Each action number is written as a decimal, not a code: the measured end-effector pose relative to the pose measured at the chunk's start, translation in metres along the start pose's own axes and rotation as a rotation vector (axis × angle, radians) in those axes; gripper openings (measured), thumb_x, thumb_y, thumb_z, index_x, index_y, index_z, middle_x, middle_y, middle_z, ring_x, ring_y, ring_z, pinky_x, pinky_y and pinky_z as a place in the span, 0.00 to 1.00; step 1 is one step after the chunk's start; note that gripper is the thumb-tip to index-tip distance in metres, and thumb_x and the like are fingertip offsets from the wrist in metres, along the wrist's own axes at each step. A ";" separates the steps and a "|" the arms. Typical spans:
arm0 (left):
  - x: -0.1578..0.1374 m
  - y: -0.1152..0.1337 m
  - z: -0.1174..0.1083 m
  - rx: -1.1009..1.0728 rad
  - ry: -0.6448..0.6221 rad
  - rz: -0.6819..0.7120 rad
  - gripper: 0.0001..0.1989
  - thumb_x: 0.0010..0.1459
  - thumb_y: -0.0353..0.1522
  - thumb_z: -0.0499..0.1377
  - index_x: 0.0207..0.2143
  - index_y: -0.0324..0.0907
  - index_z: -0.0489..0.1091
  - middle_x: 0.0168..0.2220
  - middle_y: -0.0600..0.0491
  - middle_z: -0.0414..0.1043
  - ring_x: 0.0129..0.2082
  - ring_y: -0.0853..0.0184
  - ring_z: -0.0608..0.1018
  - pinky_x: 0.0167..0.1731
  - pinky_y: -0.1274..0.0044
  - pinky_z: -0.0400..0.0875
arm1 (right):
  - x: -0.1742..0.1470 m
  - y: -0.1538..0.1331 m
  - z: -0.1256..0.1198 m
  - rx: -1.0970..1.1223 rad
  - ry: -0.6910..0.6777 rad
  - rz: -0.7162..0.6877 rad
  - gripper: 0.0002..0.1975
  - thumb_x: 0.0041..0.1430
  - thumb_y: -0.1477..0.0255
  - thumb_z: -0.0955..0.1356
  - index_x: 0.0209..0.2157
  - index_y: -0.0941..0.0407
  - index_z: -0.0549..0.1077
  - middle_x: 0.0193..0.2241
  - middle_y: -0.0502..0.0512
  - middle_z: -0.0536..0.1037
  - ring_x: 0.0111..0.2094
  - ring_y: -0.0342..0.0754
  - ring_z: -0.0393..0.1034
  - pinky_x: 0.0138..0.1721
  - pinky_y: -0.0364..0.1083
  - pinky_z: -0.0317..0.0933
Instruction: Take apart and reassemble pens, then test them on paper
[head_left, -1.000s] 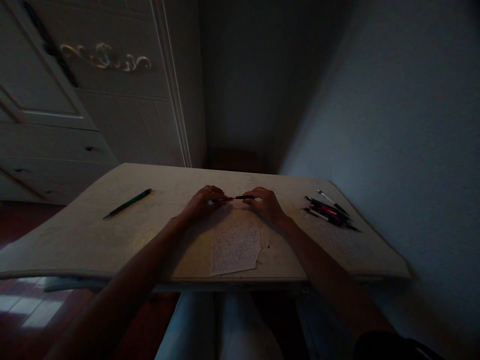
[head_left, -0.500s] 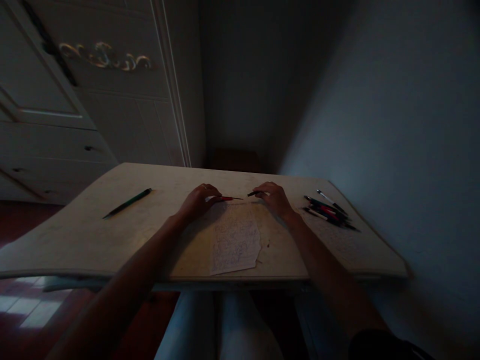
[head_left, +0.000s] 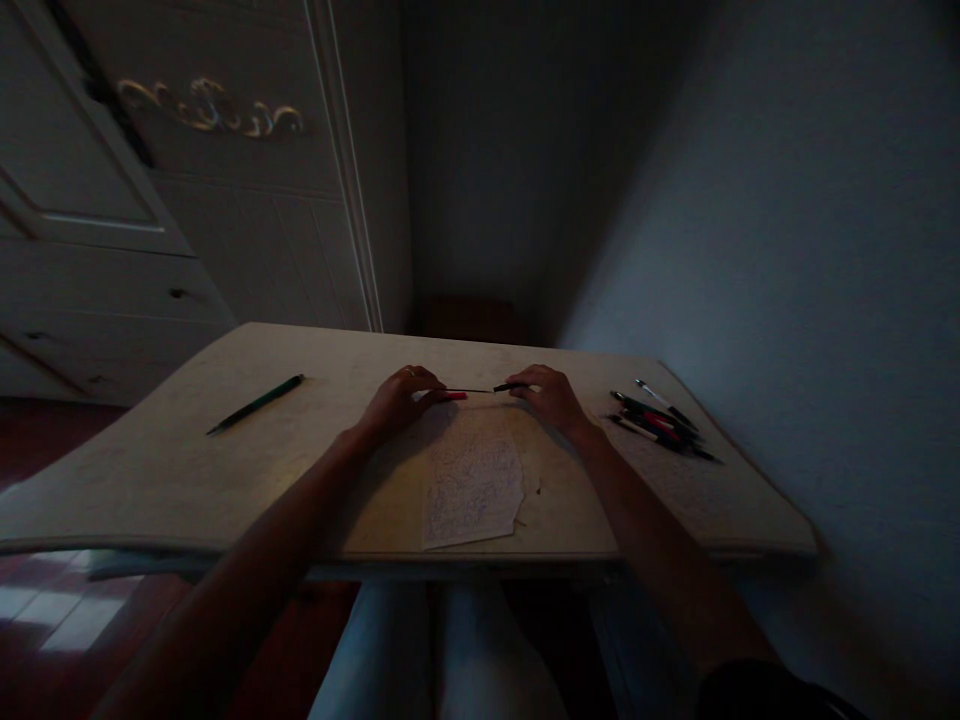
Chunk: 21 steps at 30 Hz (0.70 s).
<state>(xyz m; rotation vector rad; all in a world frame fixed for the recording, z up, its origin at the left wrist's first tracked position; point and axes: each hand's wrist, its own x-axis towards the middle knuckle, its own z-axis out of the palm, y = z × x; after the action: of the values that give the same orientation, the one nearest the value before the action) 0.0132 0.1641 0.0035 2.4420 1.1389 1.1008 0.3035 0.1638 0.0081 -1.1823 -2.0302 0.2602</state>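
Note:
My left hand [head_left: 407, 398] is closed, fingers pinched around a red pen barrel [head_left: 457, 396] whose end sticks out to the right. A thin dark pen refill [head_left: 471, 390] also reaches out from those fingers, just above the red barrel. My right hand [head_left: 546, 395] pinches a short black pen part [head_left: 507, 387] that points left. The refill's tip is close to that part's end; whether they touch I cannot tell. Below the hands lies a sheet of paper [head_left: 474, 490] covered in handwriting and scribbles.
A dark green pen [head_left: 256, 405] lies on the left of the pale table [head_left: 300, 480]. Several pens [head_left: 660, 420] are piled on the right, by another faintly written sheet [head_left: 675, 485]. Small bits [head_left: 538, 488] lie beside the paper. A wall [head_left: 825, 300] borders the right side.
The refill now lies above the red barrel and reaches nearer the black part; before, it lined up with the barrel's end. Both hands have barely moved.

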 end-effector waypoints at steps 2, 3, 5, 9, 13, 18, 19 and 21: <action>0.000 -0.002 -0.001 0.000 0.017 0.012 0.08 0.61 0.35 0.60 0.37 0.44 0.79 0.36 0.48 0.79 0.38 0.62 0.78 0.41 0.69 0.72 | 0.000 0.000 -0.001 0.004 -0.002 0.015 0.10 0.53 0.79 0.72 0.37 0.53 0.82 0.34 0.56 0.81 0.38 0.50 0.74 0.44 0.49 0.65; 0.000 -0.002 -0.001 0.003 0.020 0.017 0.08 0.61 0.35 0.60 0.37 0.44 0.79 0.36 0.48 0.79 0.38 0.62 0.78 0.41 0.69 0.72 | 0.000 0.000 -0.002 0.006 -0.006 0.021 0.10 0.53 0.79 0.72 0.37 0.53 0.82 0.34 0.56 0.81 0.38 0.50 0.74 0.44 0.50 0.65; 0.000 -0.002 -0.002 0.012 0.013 0.023 0.08 0.61 0.34 0.60 0.37 0.44 0.79 0.36 0.48 0.79 0.38 0.62 0.78 0.41 0.69 0.72 | 0.000 0.000 -0.003 0.010 -0.010 0.028 0.10 0.53 0.79 0.72 0.36 0.53 0.82 0.34 0.56 0.81 0.38 0.51 0.74 0.44 0.50 0.65; 0.000 -0.002 -0.004 0.032 0.007 0.023 0.08 0.60 0.34 0.61 0.37 0.43 0.79 0.36 0.48 0.79 0.38 0.61 0.78 0.41 0.69 0.72 | 0.000 -0.002 -0.004 0.019 0.004 0.024 0.10 0.53 0.79 0.72 0.37 0.54 0.82 0.35 0.57 0.81 0.38 0.51 0.74 0.45 0.51 0.65; -0.001 -0.002 -0.002 0.026 0.020 0.036 0.07 0.60 0.34 0.61 0.37 0.43 0.79 0.36 0.48 0.79 0.38 0.61 0.78 0.41 0.69 0.73 | 0.000 -0.004 0.000 0.040 0.006 -0.017 0.10 0.53 0.79 0.72 0.37 0.53 0.82 0.34 0.56 0.81 0.38 0.50 0.74 0.44 0.50 0.65; -0.001 -0.003 0.000 -0.003 -0.005 0.045 0.06 0.59 0.34 0.62 0.37 0.45 0.80 0.37 0.48 0.79 0.38 0.62 0.78 0.41 0.69 0.73 | -0.001 -0.005 0.008 0.002 -0.043 -0.097 0.10 0.53 0.80 0.72 0.37 0.54 0.82 0.34 0.56 0.81 0.38 0.50 0.73 0.43 0.49 0.65; -0.001 -0.004 0.000 -0.007 0.003 0.052 0.06 0.59 0.34 0.62 0.37 0.46 0.80 0.37 0.49 0.79 0.38 0.62 0.78 0.41 0.69 0.73 | -0.001 -0.004 0.008 -0.018 -0.056 -0.102 0.11 0.54 0.80 0.72 0.37 0.53 0.82 0.33 0.56 0.81 0.37 0.50 0.72 0.42 0.49 0.64; -0.001 -0.005 -0.001 -0.013 0.041 0.069 0.06 0.59 0.33 0.62 0.37 0.45 0.80 0.36 0.49 0.79 0.38 0.62 0.78 0.41 0.69 0.73 | -0.001 -0.001 0.007 -0.061 -0.073 -0.103 0.11 0.53 0.81 0.72 0.35 0.52 0.82 0.32 0.55 0.80 0.36 0.50 0.72 0.41 0.49 0.64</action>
<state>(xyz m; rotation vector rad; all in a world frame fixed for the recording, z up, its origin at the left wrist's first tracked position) 0.0101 0.1667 0.0013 2.4769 1.0636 1.1788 0.2982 0.1632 0.0033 -1.1154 -2.1688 0.1946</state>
